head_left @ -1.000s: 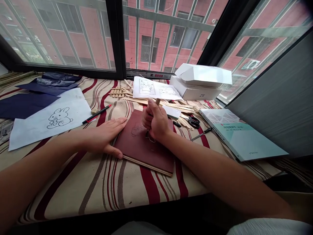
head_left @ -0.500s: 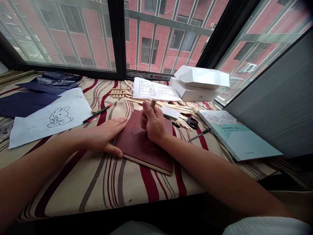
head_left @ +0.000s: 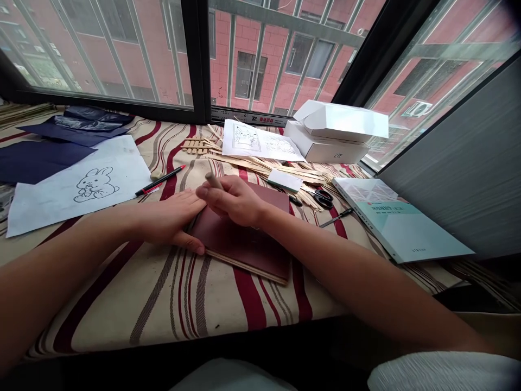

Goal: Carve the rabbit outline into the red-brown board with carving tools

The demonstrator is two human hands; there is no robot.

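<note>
A dark red board [head_left: 244, 244] lies flat on the striped cloth in front of me. My left hand [head_left: 171, 220] rests palm down at its left edge, fingers stretched out, thumb along the near corner. My right hand [head_left: 234, 200] lies over the board's upper part, fingers curled round a wooden-handled tool [head_left: 213, 180] that tilts low to the left. The tool's tip and the drawing on the board are hidden under the hand.
A rabbit drawing on white paper [head_left: 81, 187] and dark blue sheets [head_left: 36, 160] lie at left, with a red-black pen [head_left: 159, 181] beside them. Wooden sticks [head_left: 260, 165], scissors [head_left: 323, 198], another drawing sheet [head_left: 256, 141], a white box [head_left: 334, 138] and a teal book [head_left: 402, 228] lie at right.
My right hand has swung the tool from upright to a low tilt leftward and now lies flatter over the board. The left hand has stayed put.
</note>
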